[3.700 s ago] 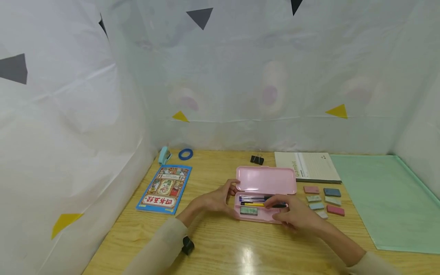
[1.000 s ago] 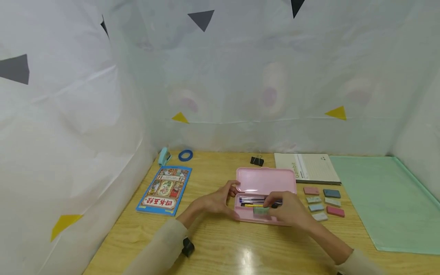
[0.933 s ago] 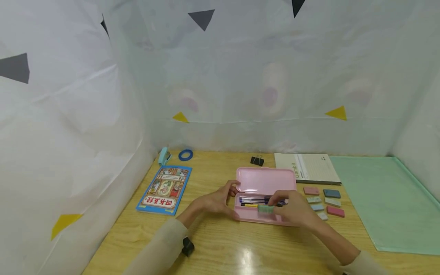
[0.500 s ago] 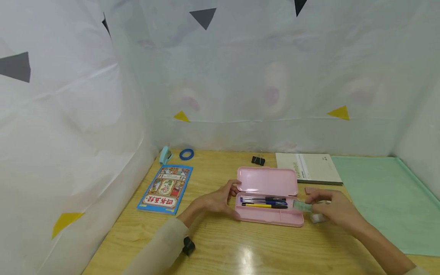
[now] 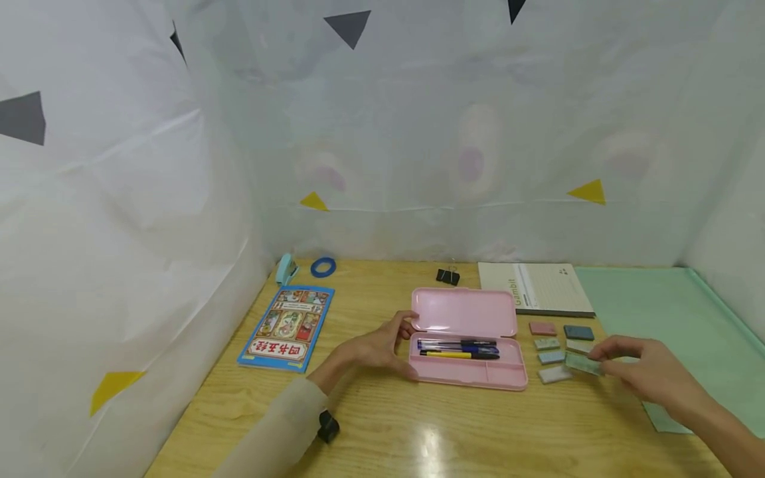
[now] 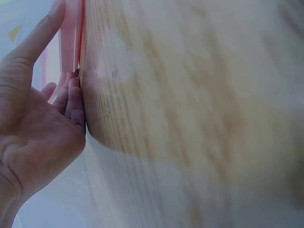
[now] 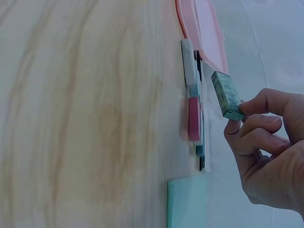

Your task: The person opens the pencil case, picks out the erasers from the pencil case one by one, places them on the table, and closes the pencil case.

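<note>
My right hand (image 5: 648,372) pinches a green marbled eraser (image 5: 582,363) by one end, between thumb and fingers. In the right wrist view the eraser (image 7: 226,96) is tilted and raised off the table. An open pink pencil case (image 5: 445,373) lies in the middle, its lid (image 5: 463,312) folded back. My left hand (image 5: 376,346) grips its left end, thumb at the near corner and fingers at the hinge side. Several pens, among them a yellow one (image 5: 448,354), lie in its long compartment. The case's front compartments hold nothing.
Right of the case lie several erasers, including a pink one (image 5: 542,328), a dark blue one (image 5: 578,332) and a white one (image 5: 555,375). A notebook (image 5: 538,289), binder clip (image 5: 447,276), green mat (image 5: 633,299), blue booklet (image 5: 287,328), tape roll (image 5: 323,267) and stapler (image 5: 286,269) surround them.
My right hand has taken the green eraser out of the case's front compartment and carried it right, over the other erasers. My left hand has stayed at the case.
</note>
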`<action>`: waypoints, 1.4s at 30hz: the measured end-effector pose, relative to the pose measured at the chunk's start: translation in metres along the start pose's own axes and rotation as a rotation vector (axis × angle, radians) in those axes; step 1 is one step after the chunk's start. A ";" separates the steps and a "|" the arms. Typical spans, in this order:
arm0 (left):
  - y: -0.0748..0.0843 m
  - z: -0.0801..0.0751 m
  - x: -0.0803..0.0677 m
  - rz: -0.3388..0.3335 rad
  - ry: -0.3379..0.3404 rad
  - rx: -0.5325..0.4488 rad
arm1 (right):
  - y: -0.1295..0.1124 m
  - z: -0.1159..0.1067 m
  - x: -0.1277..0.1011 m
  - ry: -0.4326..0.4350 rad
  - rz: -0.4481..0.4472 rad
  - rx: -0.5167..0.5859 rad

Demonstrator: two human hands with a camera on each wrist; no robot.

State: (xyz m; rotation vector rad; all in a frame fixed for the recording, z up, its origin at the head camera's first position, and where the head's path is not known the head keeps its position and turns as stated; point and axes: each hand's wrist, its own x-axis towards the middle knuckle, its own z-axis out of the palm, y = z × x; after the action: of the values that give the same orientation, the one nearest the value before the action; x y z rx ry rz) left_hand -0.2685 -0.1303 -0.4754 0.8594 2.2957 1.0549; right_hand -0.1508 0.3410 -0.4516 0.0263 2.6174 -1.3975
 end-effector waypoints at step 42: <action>0.004 0.001 -0.002 -0.015 0.008 0.008 | -0.006 0.000 0.020 -0.091 -0.083 0.121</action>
State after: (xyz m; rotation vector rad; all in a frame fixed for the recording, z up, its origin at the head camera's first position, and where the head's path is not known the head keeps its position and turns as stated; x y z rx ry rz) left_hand -0.2653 -0.1294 -0.4727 0.8411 2.3108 1.0458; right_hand -0.1711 0.3364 -0.4501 -0.1283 2.4836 -1.5447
